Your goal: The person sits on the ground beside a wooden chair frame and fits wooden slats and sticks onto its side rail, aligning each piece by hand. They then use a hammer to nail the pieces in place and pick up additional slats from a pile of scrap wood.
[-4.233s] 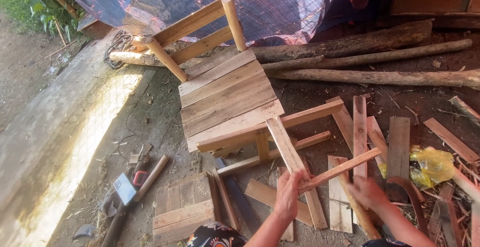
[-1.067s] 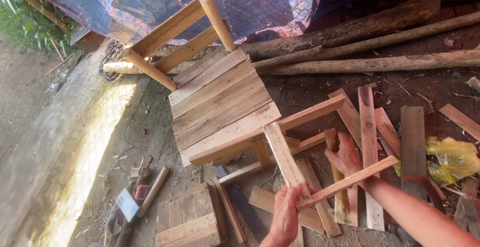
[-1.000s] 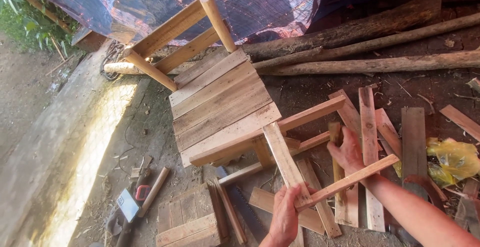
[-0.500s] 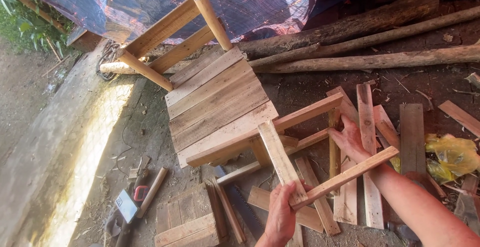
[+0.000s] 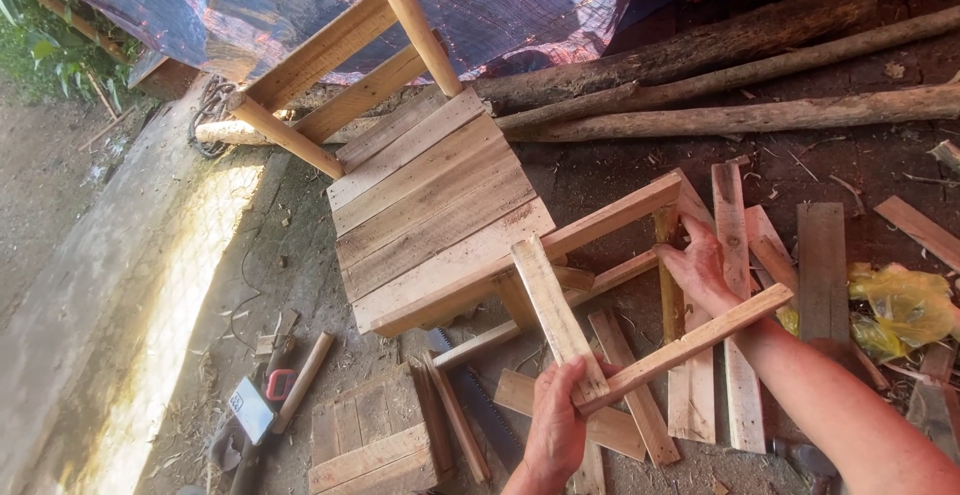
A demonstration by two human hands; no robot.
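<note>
My left hand is clenched around the end of the chair's near front leg, right where the loose-looking rail meets it. My right hand reaches past that rail and grips the far front leg, fingers wrapped on it. The chair lies tipped on its back on the dirt ground, so its legs point toward me and its slatted seat faces up and away. It is bare, pale pallet wood, rough-sawn, with rounded back posts. Beyond the chair's legs, scrap boards lie flat; a hammer rests left of the chair.
</note>
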